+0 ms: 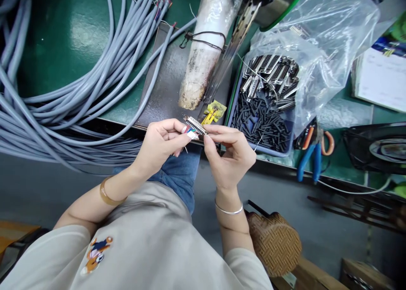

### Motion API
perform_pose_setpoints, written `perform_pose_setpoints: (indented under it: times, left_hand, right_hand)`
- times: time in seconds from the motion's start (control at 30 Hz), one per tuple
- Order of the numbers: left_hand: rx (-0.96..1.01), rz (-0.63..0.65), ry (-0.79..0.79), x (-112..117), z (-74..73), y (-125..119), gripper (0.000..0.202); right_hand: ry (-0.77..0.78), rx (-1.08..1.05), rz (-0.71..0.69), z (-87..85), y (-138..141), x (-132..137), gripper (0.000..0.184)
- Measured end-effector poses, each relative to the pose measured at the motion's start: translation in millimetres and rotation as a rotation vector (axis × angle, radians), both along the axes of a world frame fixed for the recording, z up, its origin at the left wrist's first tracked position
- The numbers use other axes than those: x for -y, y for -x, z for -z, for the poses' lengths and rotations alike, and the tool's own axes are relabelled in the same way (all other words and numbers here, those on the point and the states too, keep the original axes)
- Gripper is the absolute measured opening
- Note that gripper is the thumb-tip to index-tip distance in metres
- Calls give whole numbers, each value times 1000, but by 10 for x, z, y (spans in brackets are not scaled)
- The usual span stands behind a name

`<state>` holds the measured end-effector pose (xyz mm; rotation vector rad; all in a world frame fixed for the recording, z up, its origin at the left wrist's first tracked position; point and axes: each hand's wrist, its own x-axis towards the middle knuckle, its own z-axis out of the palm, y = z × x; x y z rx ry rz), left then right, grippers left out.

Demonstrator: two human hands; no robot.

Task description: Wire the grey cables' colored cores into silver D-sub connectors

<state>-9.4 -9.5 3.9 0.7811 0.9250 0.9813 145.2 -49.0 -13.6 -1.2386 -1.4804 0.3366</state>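
Observation:
Just past the bench's front edge, both hands meet at a metal D-sub connector (196,125) with a row of pins. My left hand (160,144) is closed in a pinch on the coloured wires (189,130), red, blue and green, which lie against the pins. Something white covers the tip of its thumb. The fingers of my right hand (229,148) are closed on the right end of the connector. Behind them is a yellow clip-like piece (213,113). How the wires run on below my left hand is mostly hidden.
Grey cables (104,87) with stripped ends fill the left. A blue bin (282,152) holds connectors (269,72) and black sleeves (260,125), partly under a plastic bag (333,49). Blue-handled pliers (309,159) lie to its right. A white wrapped tube (206,40) stands ahead.

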Motion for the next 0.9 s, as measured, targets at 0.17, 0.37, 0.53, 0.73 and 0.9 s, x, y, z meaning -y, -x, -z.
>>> perform_pose_setpoints:
  times: [0.17,0.37,0.53,0.73,0.9]
  left_hand:
    - [-42,-45,-31,8,-5,-27,19]
    - [-119,-102,-89,13,69,-39,16]
    - [-103,-103,-102,-18,72,-34,13]
    - [-81,-110,-122,-78,39,-68,15]
    - [-64,-111,-124,-100,17,-92,21]
  right_hand:
    - [-62,45,49,1,64,-6,17]
    - [-157,198,70,2,102,-51,20]
    - [-150,182,47,-5,68,-107,18]
    - [-157,182,36,-36,55,-160,17]
    - [-126,160,29,-37,34,-196,15]
